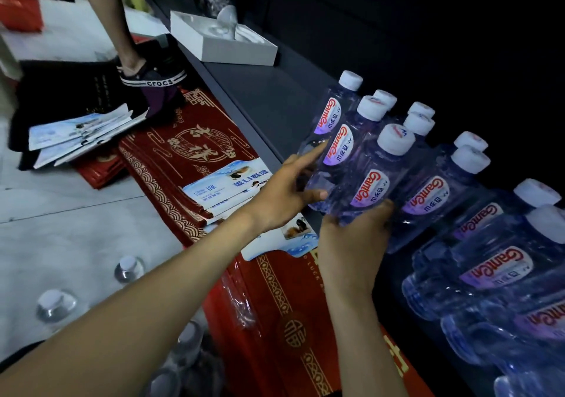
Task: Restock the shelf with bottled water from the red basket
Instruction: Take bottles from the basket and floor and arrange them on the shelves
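Several clear water bottles with white caps and red-lettered labels stand in rows on the dark shelf. My right hand grips the base of a front-row bottle near the shelf's edge. My left hand has straight fingers, its forefinger touching the leftmost bottle and its thumb against the bottle beside it. More bottles fill the shelf to the right. The red basket cannot be made out; several bottle caps show at the lower left on the floor.
A white open box sits further along the shelf. Red patterned boxes and leaflets lie on the floor below the shelf edge. Another person's foot in a strapped sandal stands by a pile of papers.
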`<act>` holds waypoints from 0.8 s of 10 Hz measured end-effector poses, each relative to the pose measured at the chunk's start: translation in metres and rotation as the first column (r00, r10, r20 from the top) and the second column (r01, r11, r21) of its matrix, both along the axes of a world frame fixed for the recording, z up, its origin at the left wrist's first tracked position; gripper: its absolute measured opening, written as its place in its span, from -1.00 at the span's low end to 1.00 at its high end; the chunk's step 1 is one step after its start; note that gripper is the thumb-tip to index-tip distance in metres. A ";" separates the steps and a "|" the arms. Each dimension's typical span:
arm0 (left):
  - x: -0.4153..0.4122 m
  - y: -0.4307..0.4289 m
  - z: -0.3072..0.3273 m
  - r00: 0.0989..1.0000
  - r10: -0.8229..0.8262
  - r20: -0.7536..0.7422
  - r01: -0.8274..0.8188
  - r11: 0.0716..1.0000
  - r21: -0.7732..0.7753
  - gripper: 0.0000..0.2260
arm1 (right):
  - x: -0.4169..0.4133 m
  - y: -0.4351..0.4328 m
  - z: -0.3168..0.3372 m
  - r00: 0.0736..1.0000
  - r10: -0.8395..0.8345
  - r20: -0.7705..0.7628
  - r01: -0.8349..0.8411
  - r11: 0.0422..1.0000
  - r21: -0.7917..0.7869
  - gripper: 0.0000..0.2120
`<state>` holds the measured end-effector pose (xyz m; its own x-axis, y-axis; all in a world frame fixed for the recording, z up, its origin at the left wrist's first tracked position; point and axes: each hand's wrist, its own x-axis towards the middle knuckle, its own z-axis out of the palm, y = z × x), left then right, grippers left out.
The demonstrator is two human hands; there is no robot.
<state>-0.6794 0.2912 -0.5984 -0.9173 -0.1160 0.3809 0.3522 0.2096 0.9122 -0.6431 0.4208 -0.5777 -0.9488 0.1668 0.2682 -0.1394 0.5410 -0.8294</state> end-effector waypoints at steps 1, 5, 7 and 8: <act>-0.002 0.000 0.002 0.999 0.048 -0.006 -0.048 0.997 -0.052 -0.31 | -0.001 0.000 0.000 1.000 -0.008 -0.010 0.008 0.998 0.056 -0.30; -0.030 0.007 -0.008 0.982 0.189 -0.027 -0.190 0.979 -0.070 -0.41 | -0.025 0.002 -0.018 0.995 -0.073 -0.070 0.084 0.983 0.164 -0.27; -0.034 0.010 -0.008 0.975 0.221 -0.034 -0.224 0.971 -0.088 -0.41 | -0.026 -0.003 -0.015 0.998 -0.042 -0.054 0.051 0.982 0.183 -0.28; -0.030 0.011 -0.006 0.975 0.215 -0.050 -0.220 0.964 -0.150 -0.40 | -0.021 -0.001 -0.009 0.999 -0.023 -0.036 0.029 0.984 0.176 -0.29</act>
<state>-0.7095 0.3026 -0.6046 -0.8632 -0.2491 0.4391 0.3117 0.4214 0.8516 -0.6643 0.4196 -0.5864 -0.9347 0.1387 0.3273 -0.1495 0.6820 -0.7159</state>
